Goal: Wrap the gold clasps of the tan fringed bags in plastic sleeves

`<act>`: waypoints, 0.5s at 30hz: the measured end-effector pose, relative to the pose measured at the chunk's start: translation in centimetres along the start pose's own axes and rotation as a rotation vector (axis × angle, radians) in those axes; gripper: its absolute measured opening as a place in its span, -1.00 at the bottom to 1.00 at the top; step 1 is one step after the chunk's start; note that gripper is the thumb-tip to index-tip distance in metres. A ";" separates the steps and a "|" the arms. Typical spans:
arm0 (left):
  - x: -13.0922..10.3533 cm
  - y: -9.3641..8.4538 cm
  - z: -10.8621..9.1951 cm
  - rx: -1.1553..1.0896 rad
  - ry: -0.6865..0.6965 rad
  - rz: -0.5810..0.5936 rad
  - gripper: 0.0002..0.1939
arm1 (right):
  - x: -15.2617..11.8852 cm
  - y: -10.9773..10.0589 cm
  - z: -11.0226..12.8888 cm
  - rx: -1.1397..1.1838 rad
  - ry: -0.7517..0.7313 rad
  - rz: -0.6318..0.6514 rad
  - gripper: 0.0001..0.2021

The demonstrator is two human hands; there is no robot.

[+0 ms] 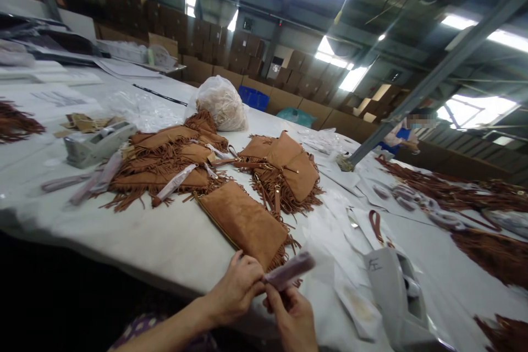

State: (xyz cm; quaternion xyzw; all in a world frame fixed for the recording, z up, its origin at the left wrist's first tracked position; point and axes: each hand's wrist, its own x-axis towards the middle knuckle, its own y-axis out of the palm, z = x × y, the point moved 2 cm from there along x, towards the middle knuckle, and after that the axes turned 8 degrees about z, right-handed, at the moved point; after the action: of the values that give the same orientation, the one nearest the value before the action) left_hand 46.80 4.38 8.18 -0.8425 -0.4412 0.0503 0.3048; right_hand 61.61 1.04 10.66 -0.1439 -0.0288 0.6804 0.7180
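Note:
My left hand [240, 285] and my right hand [291, 312] meet at the table's near edge, both with closed fingers. Between them they pinch the near end of a wrapped strap [292, 270], a narrow strip in thin whitish wrapping that points up to the right. Just beyond my hands lies a flat brown suede-like pouch [243, 220] with a zip along its left side and fringe at its right end. Behind it are more fringed brown bags [295, 168] with straps and metal clips. A stack of fringed pouches [165, 154] carries several wrapped straps [177, 182].
A grey tape dispenser [396, 286] stands right of my hands, another tape dispenser [97, 146] at the left. A stuffed plastic bag [223, 103] sits behind the pouches. A metal post [433, 77] rises at the right; a person [404, 135] is beyond it. Fringed pieces [490, 256] lie far right.

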 end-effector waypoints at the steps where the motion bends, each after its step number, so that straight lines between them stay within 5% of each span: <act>1: -0.1 0.0 0.1 -0.002 -0.004 -0.011 -0.88 | -0.1 0.5 -0.3 0.004 0.004 0.020 -0.54; 6: -0.3 -1.2 -1.1 -0.020 0.041 -0.058 -0.89 | -0.8 1.1 0.5 0.036 -0.005 0.017 -0.54; 11: -1.9 -3.0 -2.4 -0.029 0.126 -0.064 -0.87 | -2.2 2.5 -0.2 0.016 -0.105 -0.115 -0.64; 13: -3.9 -3.3 -1.6 -0.109 0.039 -0.085 -0.84 | -2.7 3.7 -1.8 -0.071 -0.220 -0.130 -0.72; 15: -6.7 -3.5 -0.2 -0.300 -0.190 -0.169 -0.77 | -3.2 4.8 -3.4 -0.250 -0.435 -0.117 -0.79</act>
State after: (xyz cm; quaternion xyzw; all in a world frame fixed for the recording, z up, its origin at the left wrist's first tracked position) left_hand 40.33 0.58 9.07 -0.8300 -0.5396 0.0376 0.1360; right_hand 57.49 -2.55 6.74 -0.0798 -0.2749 0.6439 0.7096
